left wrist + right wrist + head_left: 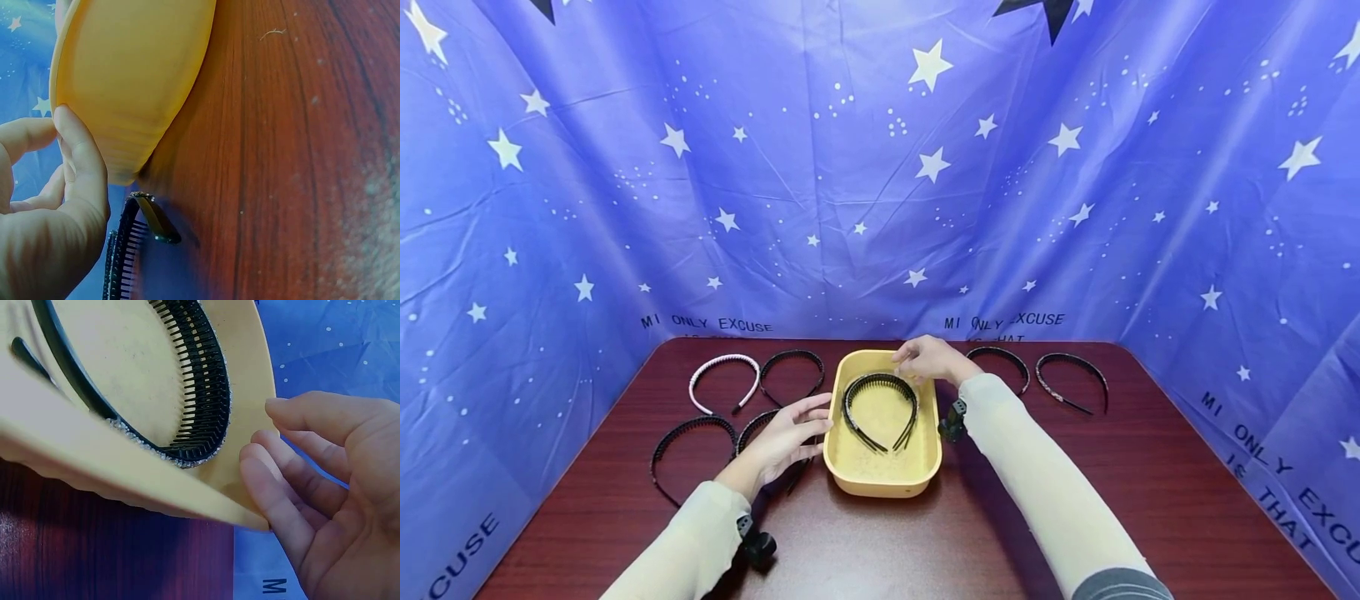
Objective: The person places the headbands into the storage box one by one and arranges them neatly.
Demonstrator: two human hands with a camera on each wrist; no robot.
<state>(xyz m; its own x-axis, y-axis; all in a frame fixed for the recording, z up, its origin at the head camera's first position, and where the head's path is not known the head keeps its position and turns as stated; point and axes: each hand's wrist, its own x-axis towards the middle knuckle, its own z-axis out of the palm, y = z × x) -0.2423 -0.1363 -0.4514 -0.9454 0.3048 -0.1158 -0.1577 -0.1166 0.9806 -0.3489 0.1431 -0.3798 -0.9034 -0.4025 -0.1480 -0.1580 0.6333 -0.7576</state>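
A yellow plastic basin (883,487) stands mid-table, with black toothed headbands (880,379) nested together inside it. In the right wrist view the headband (209,381) shows comb teeth and a glittery outer edge. My left hand (786,442) holds the basin's left rim; in the left wrist view its thumb (78,147) lies against the outer wall near the rim. My right hand (928,360) grips the far right corner of the rim, with fingertips on both sides of it in the right wrist view.
Left of the basin lie a white headband (724,360) and several black headbands (692,423), one partly under my left hand. Two dark headbands (1075,360) lie at the back right. A blue star-patterned cloth (850,167) hangs around the dark red wooden table (1150,467).
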